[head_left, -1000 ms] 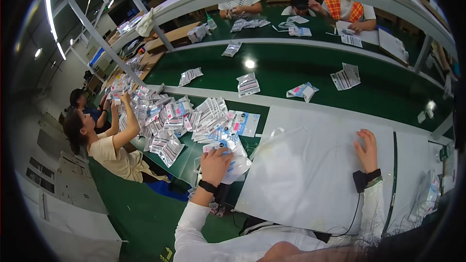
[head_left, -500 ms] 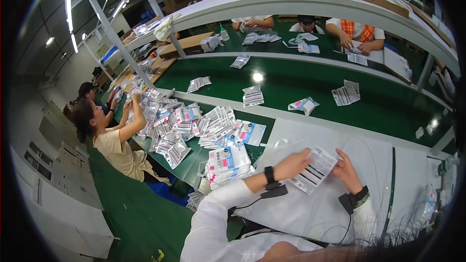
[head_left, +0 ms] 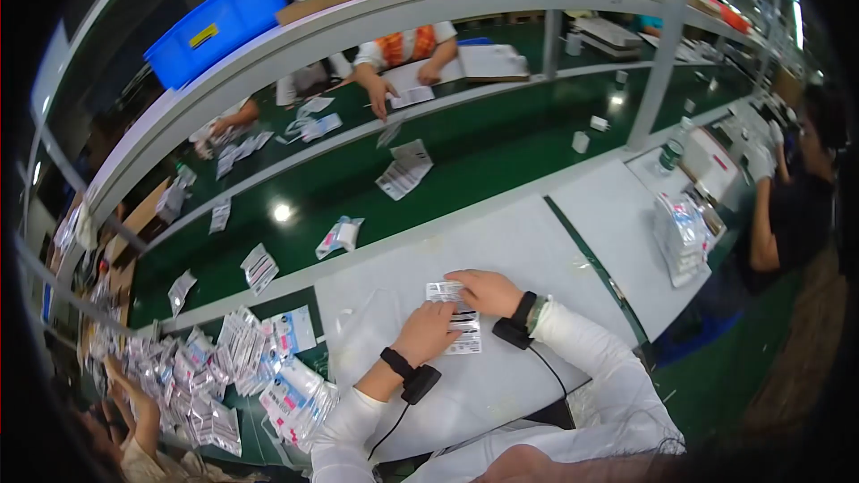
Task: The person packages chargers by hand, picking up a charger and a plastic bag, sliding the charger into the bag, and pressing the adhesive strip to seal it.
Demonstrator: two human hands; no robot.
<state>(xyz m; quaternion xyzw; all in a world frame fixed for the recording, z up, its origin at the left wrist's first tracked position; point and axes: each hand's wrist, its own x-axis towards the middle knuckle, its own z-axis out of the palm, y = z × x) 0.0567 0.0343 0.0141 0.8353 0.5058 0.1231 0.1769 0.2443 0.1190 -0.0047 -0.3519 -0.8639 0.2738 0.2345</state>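
A flat white packet (head_left: 466,336) printed with dark bands lies against the white work surface (head_left: 376,273) in front of me. My left hand (head_left: 424,334) grips its left side, fingers bent over the printed face. At its upper right is my right hand (head_left: 488,292), closed on the top edge, with some fingertips hidden. Beside my left forearm sits a stack of blue-and-white packets (head_left: 291,398). A heap of silvery packets (head_left: 192,367) spreads to its left. Each wrist wears a black strap with a small cabled box.
Beyond the white surface runs a green conveyor belt (head_left: 501,143) carrying scattered packets. An overhead shelf holds a blue bin (head_left: 219,27). On the right stand a bottle (head_left: 673,150) and a packet bundle (head_left: 682,237), near a co-worker (head_left: 787,188). Other people work across the belt and at left.
My view has swung to the right. The packet, held up between my hands before, is now down at the white surface, and my right hand has closed in on its top edge.
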